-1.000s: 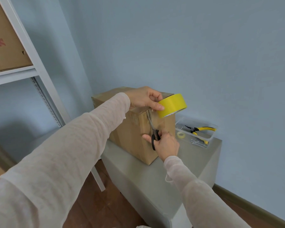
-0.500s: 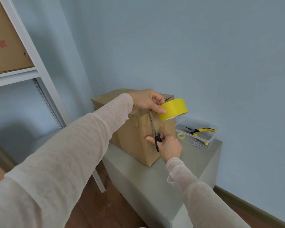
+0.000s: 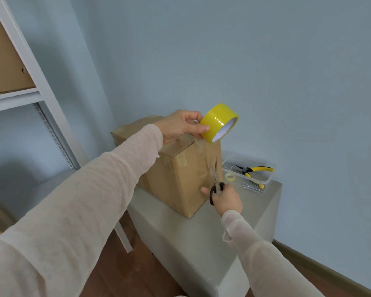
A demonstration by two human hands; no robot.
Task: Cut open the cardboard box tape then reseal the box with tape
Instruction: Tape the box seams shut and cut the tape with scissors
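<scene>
the right hand (image 3: 226, 199) grips black-handled scissors (image 3: 216, 181), blades pointing up along the side of the cardboard box (image 3: 176, 179) just left of it. above, the left hand (image 3: 179, 126) pinches a yellow tape roll (image 3: 219, 123) at the box's top edge. beyond the right hand sits a clear tray (image 3: 266, 181) holding pliers (image 3: 259, 168).

Plain pale blue walls (image 3: 266, 61) meet in a corner; white metal shelving (image 3: 41, 82) upper left; grey bench (image 3: 191, 232); reddish-brown wooden floor (image 3: 116, 271) below.

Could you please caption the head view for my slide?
Left hand holds a yellow tape roll above a cardboard box while the right hand grips scissors at its side.
</scene>
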